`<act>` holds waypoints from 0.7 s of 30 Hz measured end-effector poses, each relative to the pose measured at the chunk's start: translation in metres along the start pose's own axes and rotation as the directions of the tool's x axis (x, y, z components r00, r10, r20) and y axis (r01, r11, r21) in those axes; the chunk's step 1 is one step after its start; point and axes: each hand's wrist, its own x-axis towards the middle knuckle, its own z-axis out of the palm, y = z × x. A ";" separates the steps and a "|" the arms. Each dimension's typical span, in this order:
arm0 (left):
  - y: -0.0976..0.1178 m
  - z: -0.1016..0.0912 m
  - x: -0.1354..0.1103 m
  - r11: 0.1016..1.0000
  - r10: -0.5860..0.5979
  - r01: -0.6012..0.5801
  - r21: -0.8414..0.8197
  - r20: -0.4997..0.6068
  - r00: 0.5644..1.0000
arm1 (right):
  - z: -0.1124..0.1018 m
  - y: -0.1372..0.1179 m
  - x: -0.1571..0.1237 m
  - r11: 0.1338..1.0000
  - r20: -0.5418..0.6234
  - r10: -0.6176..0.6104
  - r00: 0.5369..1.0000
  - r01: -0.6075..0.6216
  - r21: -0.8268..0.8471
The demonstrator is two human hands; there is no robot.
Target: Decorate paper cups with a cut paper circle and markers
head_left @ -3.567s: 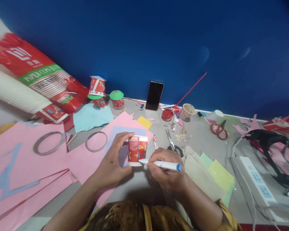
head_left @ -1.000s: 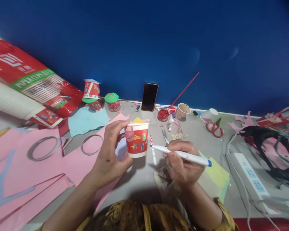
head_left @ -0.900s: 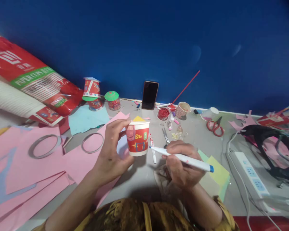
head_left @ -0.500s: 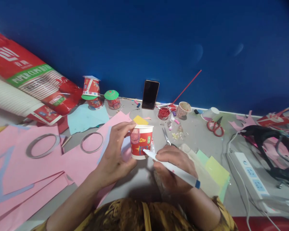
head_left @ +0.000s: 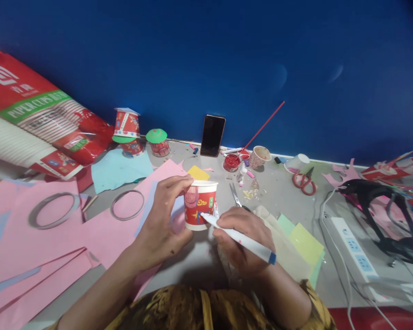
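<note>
My left hand [head_left: 167, 220] grips a red patterned paper cup [head_left: 205, 204] upright, fingers at its rim and thumb near its base. In my right hand [head_left: 249, 238] is a white marker pen [head_left: 242, 240] with a blue end. Its tip meets the cup's lower front, where blue marks show beside a yellow star. Pink drawn lines cover the cup's left side. Beneath my left hand lies pink paper [head_left: 113, 233]. Scissors [head_left: 235, 195] rest just behind my right hand, partly hidden.
Tape rolls [head_left: 127, 205] lie on the pink sheets. A bag of paper cups [head_left: 48, 110] fills the left. A phone [head_left: 212, 136] leans on the blue wall. Decorated cups [head_left: 157, 143], red-handled scissors [head_left: 304, 182], a power strip [head_left: 354, 252] with cables and a black strap-like frame [head_left: 375, 206] surround the workspace.
The marker tip has shifted slightly left on the cup, and my right hand has moved left with it. My left hand keeps its hold. The whole view has shifted a little.
</note>
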 end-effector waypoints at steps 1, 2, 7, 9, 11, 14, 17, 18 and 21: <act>0.001 0.000 0.000 1.000 0.001 -0.001 -0.002 0.001 1.000 | 0.000 0.000 0.000 1.000 -0.005 0.002 1.000 -0.002 -0.005; 0.001 0.000 0.000 1.000 0.001 -0.001 -0.004 0.002 1.000 | 0.001 -0.001 0.000 1.000 -0.010 0.006 1.000 -0.007 -0.009; 0.000 -0.001 -0.002 1.000 0.001 -0.002 -0.029 -0.014 1.000 | 0.001 -0.002 0.000 0.999 -0.045 0.030 0.999 -0.030 -0.015; -0.001 -0.001 -0.003 0.999 -0.002 0.002 -0.038 -0.014 1.000 | 0.000 -0.002 0.001 0.999 -0.038 0.045 0.998 -0.045 -0.007; -0.001 -0.002 -0.003 0.999 -0.013 0.013 -0.039 -0.012 1.000 | -0.001 -0.002 0.002 0.999 -0.039 0.052 0.998 -0.052 0.004; -0.001 -0.003 -0.003 0.999 -0.024 0.024 -0.034 -0.008 1.000 | -0.002 -0.001 0.001 0.999 -0.061 0.042 0.997 -0.041 0.011; 0.000 -0.002 -0.002 0.999 -0.013 0.013 -0.044 0.003 1.000 | 0.000 -0.001 -0.001 0.999 -0.057 0.037 0.998 -0.035 0.031; 0.000 -0.002 -0.002 0.999 -0.009 0.009 -0.046 0.007 1.000 | 0.001 -0.001 -0.001 0.998 -0.055 0.035 0.998 -0.033 0.045; 0.001 -0.001 -0.002 0.999 -0.003 0.003 -0.047 0.014 1.000 | 0.004 -0.001 -0.003 0.997 -0.042 0.033 0.999 -0.030 0.075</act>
